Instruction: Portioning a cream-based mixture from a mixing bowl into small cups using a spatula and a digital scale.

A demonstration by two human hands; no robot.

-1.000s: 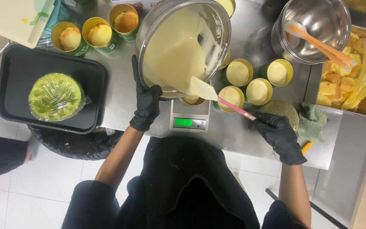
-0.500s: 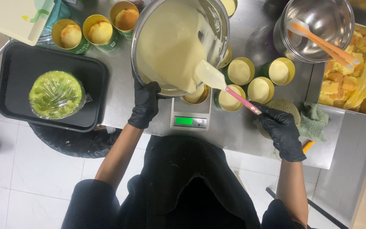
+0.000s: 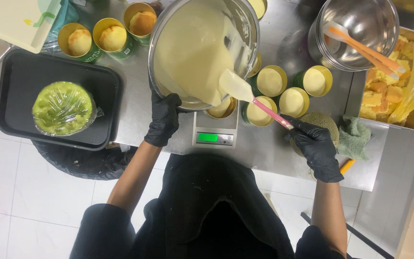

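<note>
Progress: four round tins (image 3: 288, 91) beside the scale (image 3: 215, 135) are seen filled with pale cream; a fifth tin (image 3: 222, 108), on the scale, is being filled; three tins (image 3: 113, 36) at upper left hold only cake.

Mixing bowl (image 3: 202, 48): tilted over the scale tin, much cream left.

Left hand (image 3: 164, 119): gloved, closed on the bowl's rim.

Right hand (image 3: 316, 147): gloved, clamped on a pink-handled spatula (image 3: 245, 91), blade at the bowl's lip.

Location: steel tabletop (image 3: 135, 115).

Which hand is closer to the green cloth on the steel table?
The right hand. It holds the pink-handled spatula and lies just beside the green cloth. The left hand grips the tilted mixing bowl, on the far side of the scale.
</note>
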